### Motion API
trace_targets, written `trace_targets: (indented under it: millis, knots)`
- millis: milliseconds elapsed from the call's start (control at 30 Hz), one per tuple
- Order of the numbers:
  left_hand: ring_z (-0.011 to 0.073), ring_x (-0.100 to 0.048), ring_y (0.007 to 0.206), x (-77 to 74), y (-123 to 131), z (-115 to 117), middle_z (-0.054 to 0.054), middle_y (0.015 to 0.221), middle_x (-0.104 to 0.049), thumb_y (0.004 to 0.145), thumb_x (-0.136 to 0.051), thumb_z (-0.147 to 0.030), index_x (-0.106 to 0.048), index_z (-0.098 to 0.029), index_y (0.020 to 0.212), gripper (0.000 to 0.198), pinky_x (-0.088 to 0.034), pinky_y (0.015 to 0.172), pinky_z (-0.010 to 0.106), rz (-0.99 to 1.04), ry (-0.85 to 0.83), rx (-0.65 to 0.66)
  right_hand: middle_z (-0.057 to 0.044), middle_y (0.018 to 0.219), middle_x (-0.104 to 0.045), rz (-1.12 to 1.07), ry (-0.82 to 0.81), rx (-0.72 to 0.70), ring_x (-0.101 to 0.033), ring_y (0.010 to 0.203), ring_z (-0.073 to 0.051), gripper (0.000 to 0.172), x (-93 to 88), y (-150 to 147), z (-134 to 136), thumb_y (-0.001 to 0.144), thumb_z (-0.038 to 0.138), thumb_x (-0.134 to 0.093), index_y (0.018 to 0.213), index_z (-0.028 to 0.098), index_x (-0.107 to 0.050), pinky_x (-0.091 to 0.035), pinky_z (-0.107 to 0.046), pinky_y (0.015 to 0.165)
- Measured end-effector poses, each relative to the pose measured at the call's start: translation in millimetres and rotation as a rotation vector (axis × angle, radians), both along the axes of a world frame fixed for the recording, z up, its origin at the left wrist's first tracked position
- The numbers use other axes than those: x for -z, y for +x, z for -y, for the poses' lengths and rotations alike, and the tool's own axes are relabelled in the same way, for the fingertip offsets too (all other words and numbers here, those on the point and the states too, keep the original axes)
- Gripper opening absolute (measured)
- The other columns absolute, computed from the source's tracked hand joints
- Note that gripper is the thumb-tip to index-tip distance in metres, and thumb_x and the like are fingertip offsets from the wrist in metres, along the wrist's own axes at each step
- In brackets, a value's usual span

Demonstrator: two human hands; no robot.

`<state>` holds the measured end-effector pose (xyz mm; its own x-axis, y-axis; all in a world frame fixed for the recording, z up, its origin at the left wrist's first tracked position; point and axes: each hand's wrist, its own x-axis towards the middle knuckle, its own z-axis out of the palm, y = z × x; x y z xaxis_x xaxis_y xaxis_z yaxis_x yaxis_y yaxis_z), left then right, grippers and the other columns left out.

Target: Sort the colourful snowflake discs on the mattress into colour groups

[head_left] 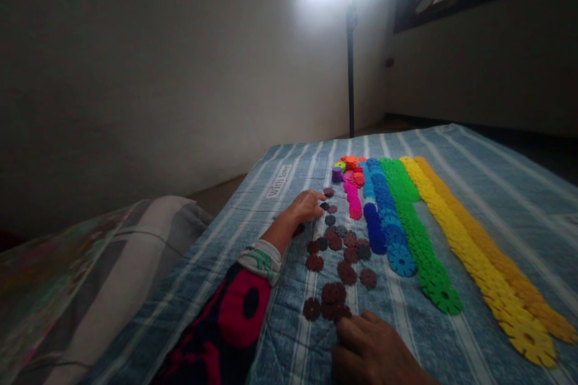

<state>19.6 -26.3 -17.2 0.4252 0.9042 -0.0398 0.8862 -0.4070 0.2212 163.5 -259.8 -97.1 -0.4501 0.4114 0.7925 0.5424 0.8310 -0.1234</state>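
Note:
My left hand (306,206) reaches forward over a blue striped sheet (487,192), its fingertips bent down onto small dark maroon toothed discs (329,207). A loose scatter of the same maroon discs (343,258) lies between both hands. My right hand (372,349) rests low at the near edge, fingers curled against the nearest maroon pile (332,308). To the right run overlapping rows of discs: pink (353,195), blue (383,216), green (418,228), yellow (469,246), orange (497,258).
A purple stack (337,174) and orange-red discs (351,162) sit at the far end of the rows. A grey striped pillow (112,277) lies at the left. A lamp on a black pole (351,66) stands behind the bed against the wall.

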Motion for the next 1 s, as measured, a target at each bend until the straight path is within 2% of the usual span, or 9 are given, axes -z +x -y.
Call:
trace_targets:
  millis: [133,267,500,700,800,1000]
  knots:
    - [0.0193,-0.062,0.083,-2.9,6,-3,0.003,0.090,-0.069,0.067,-0.065,-0.015,-0.072,-0.019,0.110,0.043,-0.047,0.075,0.024,-0.016,-0.030,0.009,0.001,0.060,-0.046,-0.043,-0.010,-0.009,-0.040,0.055,-0.013,0.038,-6.4,0,0,0.100,0.020,-0.035,0.063,0.019,-0.044,-0.021,-0.030,0.051]
    - [0.0151,-0.057,0.071,-5.2,7,-4,-0.002,0.075,-0.063,0.066,-0.066,-0.017,-0.074,-0.019,0.101,0.035,-0.043,0.065,0.022,-0.004,-0.073,-0.008,0.000,0.060,-0.045,-0.056,-0.014,-0.005,-0.039,0.054,-0.013,0.041,-8.6,-1,0,0.101,0.019,-0.030,0.063,0.019,-0.044,-0.021,-0.030,0.051]
    - [0.0106,-0.044,0.059,-3.3,-2,1,-0.005,0.056,-0.046,0.067,-0.063,-0.019,-0.070,-0.012,0.070,0.010,-0.031,0.054,0.022,0.041,-0.084,0.006,0.000,0.061,-0.046,-0.020,-0.014,-0.018,-0.040,0.056,-0.013,0.039,-3.1,0,0,0.101,0.021,-0.033,0.064,0.019,-0.045,-0.021,-0.031,0.052]
    - [0.0097,-0.041,0.054,-1.2,1,15,-0.006,0.052,-0.043,0.067,-0.063,-0.028,-0.068,-0.012,0.065,0.017,-0.025,0.050,0.023,0.119,-0.170,0.028,0.001,0.062,-0.047,-0.023,-0.019,-0.027,-0.040,0.056,-0.013,0.038,0.4,0,0,0.100,0.021,-0.034,0.064,0.020,-0.045,-0.022,-0.030,0.052]
    - [0.0101,-0.042,0.054,-3.3,12,23,-0.005,0.051,-0.044,0.065,-0.066,-0.029,-0.068,-0.012,0.063,0.018,-0.025,0.050,0.024,0.033,-0.126,0.002,0.000,0.062,-0.047,-0.027,-0.035,-0.039,-0.041,0.056,-0.014,0.038,1.0,0,0,0.100,0.020,-0.035,0.064,0.020,-0.046,-0.022,-0.030,0.052]
    - [0.0124,-0.048,0.057,-8.8,30,31,0.000,0.056,-0.055,0.066,-0.063,-0.029,-0.072,-0.013,0.069,0.018,-0.029,0.053,0.025,-0.178,-0.025,-0.016,0.000,0.062,-0.047,-0.059,-0.051,-0.038,-0.040,0.056,-0.014,0.043,-0.1,-1,1,0.102,0.024,-0.028,0.064,0.020,-0.045,-0.022,-0.031,0.053]
